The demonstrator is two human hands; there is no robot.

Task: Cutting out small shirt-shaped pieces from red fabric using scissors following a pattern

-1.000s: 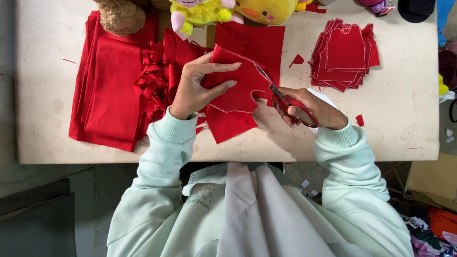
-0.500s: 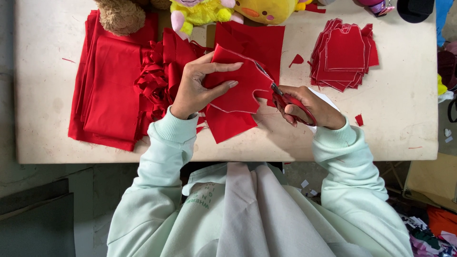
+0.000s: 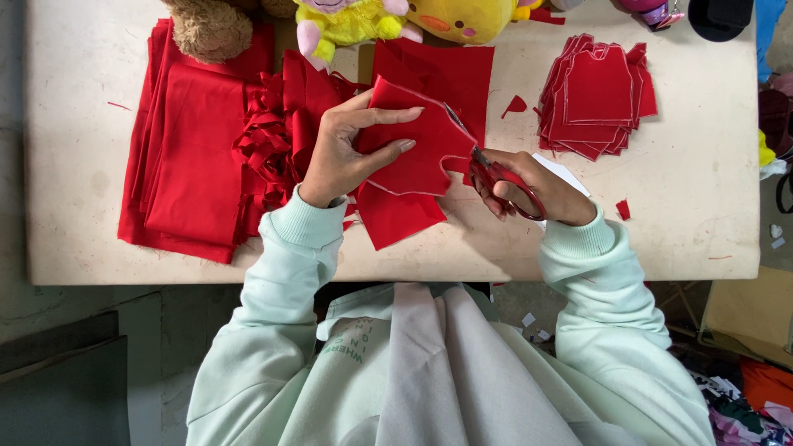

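My left hand [image 3: 343, 153] pinches a red felt piece [image 3: 421, 144] with a chalk outline and lifts it off the table. My right hand [image 3: 537, 188] grips red-handled scissors [image 3: 496, 177], whose blades bite into the piece's right edge. Under the held piece lies more red fabric [image 3: 396, 216]. Both arms wear pale mint sleeves.
Folded red cloth [image 3: 194, 149] lies on the left of the beige table [image 3: 702, 206], with a tangle of red offcuts [image 3: 268, 149] beside it. A stack of cut red shapes [image 3: 595, 95] sits at right. Plush toys [image 3: 355, 21] line the far edge. Small red scraps [image 3: 624, 208] lie about.
The scissors have advanced slightly along the red piece's edge. My left hand keeps its hold on the piece.
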